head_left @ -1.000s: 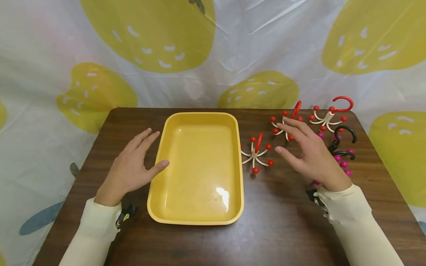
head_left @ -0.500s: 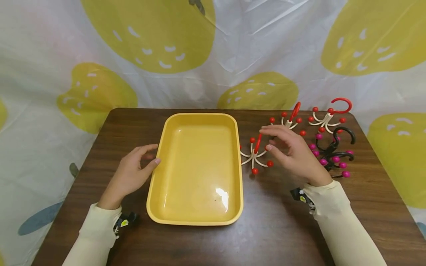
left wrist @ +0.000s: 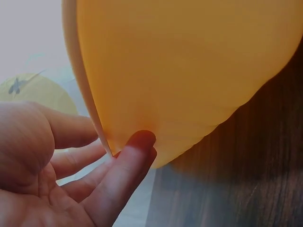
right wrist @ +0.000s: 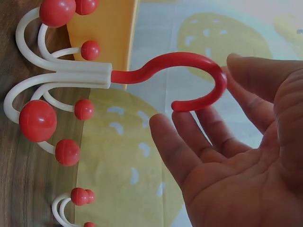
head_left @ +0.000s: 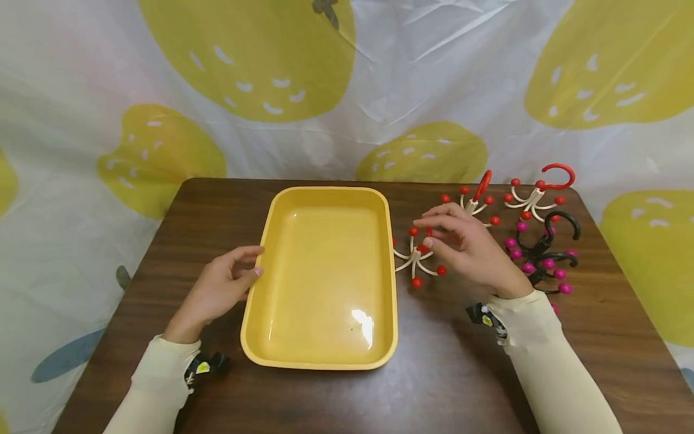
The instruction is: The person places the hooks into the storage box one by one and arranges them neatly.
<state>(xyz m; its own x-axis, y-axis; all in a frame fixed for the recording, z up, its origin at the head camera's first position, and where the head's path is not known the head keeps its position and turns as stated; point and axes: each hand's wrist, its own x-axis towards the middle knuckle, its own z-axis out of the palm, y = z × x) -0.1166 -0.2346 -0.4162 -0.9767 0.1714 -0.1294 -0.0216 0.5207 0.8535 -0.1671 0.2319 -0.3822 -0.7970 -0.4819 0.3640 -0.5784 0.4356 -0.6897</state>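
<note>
In the head view a yellow tray (head_left: 331,265) stands on the brown table. My left hand (head_left: 217,289) holds its left rim, with curled fingertips at the edge. A finger (left wrist: 142,142) presses the outer wall in the left wrist view. My right hand (head_left: 468,250) is over the nearest small rack, which has white curved arms and red balls (head_left: 416,259). In the right wrist view that rack's red hook (right wrist: 189,59) lies within the loosely bent fingers (right wrist: 173,146). The fingertips meet or nearly meet the hook, without a clear pinch.
Two more red-hooked racks stand at the back right, one partly behind my right hand and another (head_left: 535,196) near the corner. Black hooks (head_left: 544,238) with magenta balls lie beside the right forearm. A lemon-patterned cloth (head_left: 320,141) hangs behind the table.
My left hand has come in to the tray's left rim and its fingers have bent. My right hand has moved left and down to the nearest rack, whose hook has turned.
</note>
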